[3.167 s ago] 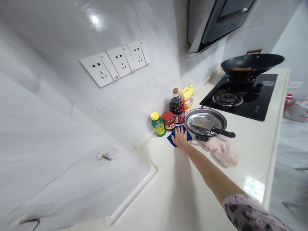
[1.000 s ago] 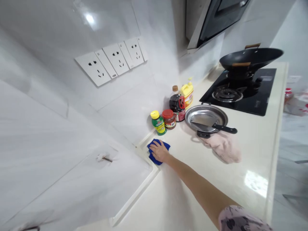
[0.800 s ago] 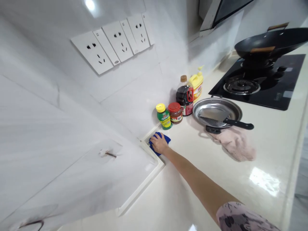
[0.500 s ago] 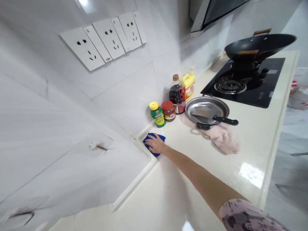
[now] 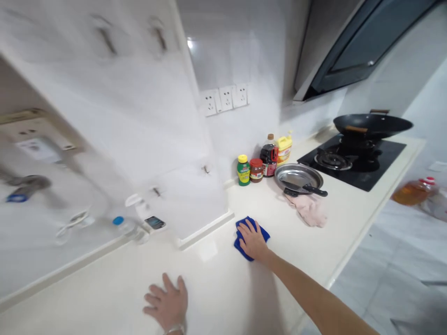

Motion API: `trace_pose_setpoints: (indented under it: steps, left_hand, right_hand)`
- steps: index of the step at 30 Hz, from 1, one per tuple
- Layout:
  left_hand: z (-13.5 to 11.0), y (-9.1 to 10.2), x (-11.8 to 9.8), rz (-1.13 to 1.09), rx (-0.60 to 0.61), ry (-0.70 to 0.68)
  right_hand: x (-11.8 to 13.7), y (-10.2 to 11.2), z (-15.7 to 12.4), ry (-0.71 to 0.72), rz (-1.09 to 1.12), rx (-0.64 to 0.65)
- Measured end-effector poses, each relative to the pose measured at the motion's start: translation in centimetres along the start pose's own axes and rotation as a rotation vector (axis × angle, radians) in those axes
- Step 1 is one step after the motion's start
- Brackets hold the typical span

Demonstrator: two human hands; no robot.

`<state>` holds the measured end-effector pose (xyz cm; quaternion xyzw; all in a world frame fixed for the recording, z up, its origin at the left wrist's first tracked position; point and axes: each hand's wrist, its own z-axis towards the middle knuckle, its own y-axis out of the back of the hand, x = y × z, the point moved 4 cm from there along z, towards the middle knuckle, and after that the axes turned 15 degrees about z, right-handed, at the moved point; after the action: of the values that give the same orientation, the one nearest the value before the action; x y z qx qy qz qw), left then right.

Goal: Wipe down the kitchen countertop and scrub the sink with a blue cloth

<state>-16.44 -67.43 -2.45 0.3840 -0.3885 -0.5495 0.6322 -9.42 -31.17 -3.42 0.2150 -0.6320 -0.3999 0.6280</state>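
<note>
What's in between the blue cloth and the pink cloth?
Nothing. The head view shows only bare cream countertop between the blue cloth, which is under the right hand, and the pink cloth.

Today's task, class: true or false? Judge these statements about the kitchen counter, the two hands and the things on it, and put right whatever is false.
1. The right hand lies flat on the blue cloth on the cream countertop. True.
2. The left hand holds the green jar with a yellow lid. False: it lies open and flat on the countertop, and the jar stands by the wall.
3. The black wok sits on the black gas hob. True.
4. The pink cloth lies inside the round steel pan. False: it lies on the countertop in front of the pan.
</note>
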Motion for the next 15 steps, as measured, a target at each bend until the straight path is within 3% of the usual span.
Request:
trace_pose_setpoints:
  steps: [4,9,12,15]
  left_hand:
    - [-1.9,0.1,1.0,0.026,-0.058,-0.194]
    - [-3.9,1.4,5.2,-0.014,0.172,-0.379]
    - [-4.8,3.3,9.3,-0.025,0.264,-0.325]
    - [-5.9,5.5,15.3,-0.058,0.219,-0.124]
  right_hand:
    - [1.0,-1.3,-5.7,0.034,-0.045,0.002]
    - [-0.5,-0.8,-10.9,0.091,-0.172,-0.054]
    - [-2.0,0.1,-12.7,0.06,-0.229,-0.073]
    - [-3.4,0.3,-13.4,0.044,-0.278,-0.091]
